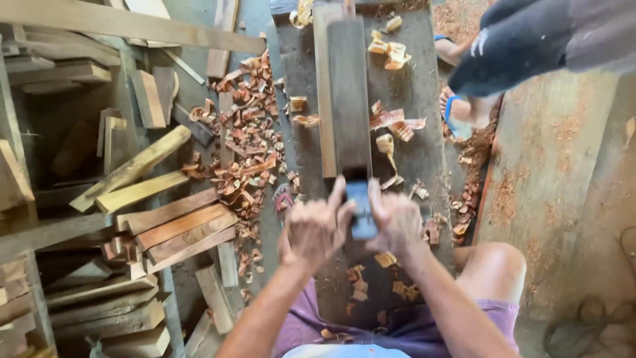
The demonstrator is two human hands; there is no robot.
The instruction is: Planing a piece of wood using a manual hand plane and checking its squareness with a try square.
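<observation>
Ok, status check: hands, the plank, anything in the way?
Left hand and right hand both clamped on hand plane. Plane at near end of plank. Shavings scattered on bench beside it.

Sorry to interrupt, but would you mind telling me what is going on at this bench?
A person sits astride a wooden bench, with the left hand and right hand gripping a hand plane at the near end of a dark plank. Wood shavings lie on the bench and floor. Offcuts are piled to the left, and another person's sandalled foot shows at the right.
</observation>
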